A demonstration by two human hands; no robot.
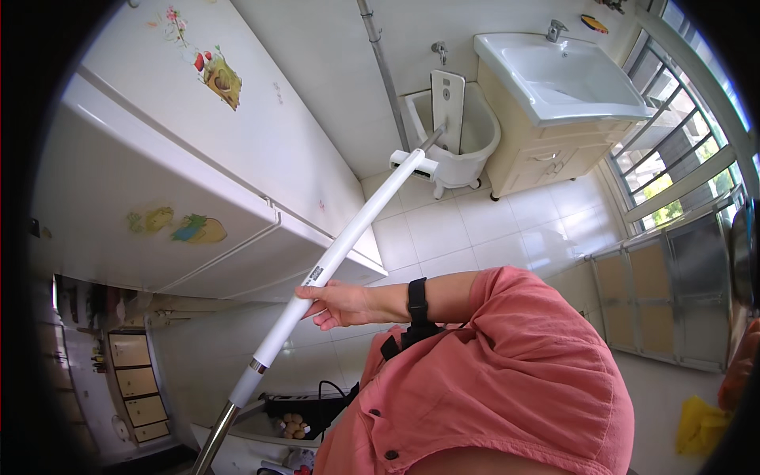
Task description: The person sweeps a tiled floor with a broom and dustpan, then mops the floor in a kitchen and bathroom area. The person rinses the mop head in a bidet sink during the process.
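Observation:
My right hand reaches across from the right, with a black strap on its forearm. Its thumb lies over the white handle tube of a flat mop, and the fingers curl beside and behind the tube. The mop slants from lower left to upper right. Near its upper end sits a white crosspiece, and a short metal rod runs on to the mop's white flat head. That head stands nearly upright in a white mop basin. The metal lower end of the pole leaves the picture. My left hand is out of view.
A wall tap is above the basin. To its right stands a washbasin on a cream cabinet. A white refrigerator with stickers is at the left. A tiled floor, barred window and metal-framed cabinet also show.

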